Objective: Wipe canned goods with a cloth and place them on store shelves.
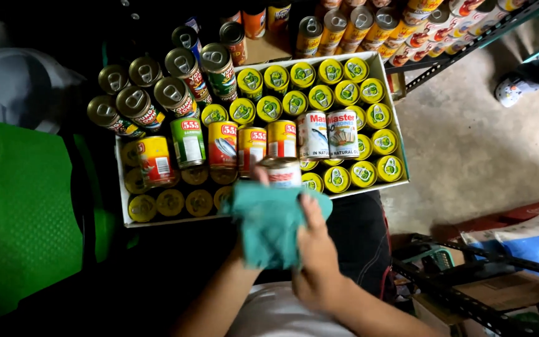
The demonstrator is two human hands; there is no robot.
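We look down from head height at a white cardboard tray (400, 150) of canned fish resting across our lap, yellow lids packed in rows so each can props its neighbours upright. A green bag (20, 218) fills the left. Over the tray's near edge, our left hand (247, 240) is wrapped in a teal cloth (269, 228) — cupped around a white-labelled can (282, 171), tipped toward us. Our right hand (316, 249) closes on the cloth from the other side, pressing it against the can.
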